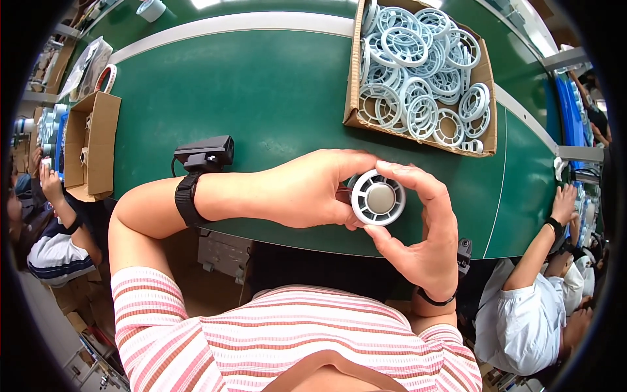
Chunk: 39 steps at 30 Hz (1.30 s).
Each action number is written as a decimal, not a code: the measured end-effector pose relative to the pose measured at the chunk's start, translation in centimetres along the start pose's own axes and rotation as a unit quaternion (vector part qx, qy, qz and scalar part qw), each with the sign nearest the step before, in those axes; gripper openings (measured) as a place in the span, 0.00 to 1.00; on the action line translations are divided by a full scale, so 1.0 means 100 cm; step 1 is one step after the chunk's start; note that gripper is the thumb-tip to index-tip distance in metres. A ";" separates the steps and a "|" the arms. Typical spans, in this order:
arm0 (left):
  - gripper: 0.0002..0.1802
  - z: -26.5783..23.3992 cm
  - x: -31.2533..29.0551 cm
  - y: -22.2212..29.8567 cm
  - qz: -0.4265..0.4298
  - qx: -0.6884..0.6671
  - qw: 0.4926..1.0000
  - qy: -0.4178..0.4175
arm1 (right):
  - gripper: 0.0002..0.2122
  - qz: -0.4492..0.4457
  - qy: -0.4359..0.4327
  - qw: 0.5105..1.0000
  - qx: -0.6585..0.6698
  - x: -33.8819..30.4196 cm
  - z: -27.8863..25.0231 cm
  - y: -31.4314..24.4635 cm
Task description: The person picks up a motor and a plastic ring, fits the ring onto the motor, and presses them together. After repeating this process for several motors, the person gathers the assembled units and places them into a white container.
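Across the upper half runs a green table. At one o'clock on it sits a cardboard box of white rings. Near centre, the left hand and right hand curl closed around one white ring with a grey disc, fingertips pinching its rim. At nine o'clock, a smaller open box.
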State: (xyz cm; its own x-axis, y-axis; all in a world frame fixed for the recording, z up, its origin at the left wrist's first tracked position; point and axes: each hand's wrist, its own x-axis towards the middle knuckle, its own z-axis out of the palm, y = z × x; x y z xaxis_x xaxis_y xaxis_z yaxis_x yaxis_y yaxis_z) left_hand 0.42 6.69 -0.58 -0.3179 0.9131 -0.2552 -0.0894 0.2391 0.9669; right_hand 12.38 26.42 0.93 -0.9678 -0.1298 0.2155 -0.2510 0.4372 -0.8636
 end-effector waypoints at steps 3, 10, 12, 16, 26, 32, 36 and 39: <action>0.34 0.000 0.000 -0.003 -0.002 -0.031 0.999 -0.007 | 0.32 0.002 -0.002 1.000 0.000 0.000 -0.001 0.002; 0.37 -0.014 0.000 -0.001 -0.024 -0.055 0.996 -0.060 | 0.31 -0.006 -0.007 0.998 -0.056 0.002 -0.006 -0.002; 0.38 -0.021 0.000 -0.002 -0.039 -0.208 0.969 -0.130 | 0.31 -0.010 -0.020 0.997 -0.079 0.002 -0.009 -0.004; 0.39 -0.024 0.003 0.013 -0.167 -0.276 0.941 -0.104 | 0.31 -0.011 -0.014 0.995 -0.096 0.002 -0.009 -0.001; 0.37 -0.018 0.003 0.004 -0.088 -0.251 0.961 -0.075 | 0.32 -0.083 0.029 0.988 -0.129 0.001 0.004 0.005; 0.28 -0.009 0.002 0.004 -0.057 -0.117 0.990 0.049 | 0.31 0.007 0.080 0.972 -0.221 -0.029 -0.018 0.005; 0.23 -0.007 0.001 -0.002 -0.030 -0.086 0.994 0.058 | 0.29 0.087 0.175 0.932 -0.305 -0.041 -0.068 0.024; 0.22 -0.005 0.003 0.001 -0.031 -0.074 0.996 0.046 | 0.27 0.080 0.219 0.899 -0.370 -0.051 -0.117 0.055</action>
State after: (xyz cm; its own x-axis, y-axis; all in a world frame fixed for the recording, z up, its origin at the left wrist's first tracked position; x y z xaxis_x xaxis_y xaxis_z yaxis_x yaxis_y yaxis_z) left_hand -0.18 6.77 -0.59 -0.3929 0.8623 -0.3195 -0.2465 0.2360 0.9400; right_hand 15.74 39.92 0.44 -0.8663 0.2793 0.4142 0.1052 0.9125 -0.3953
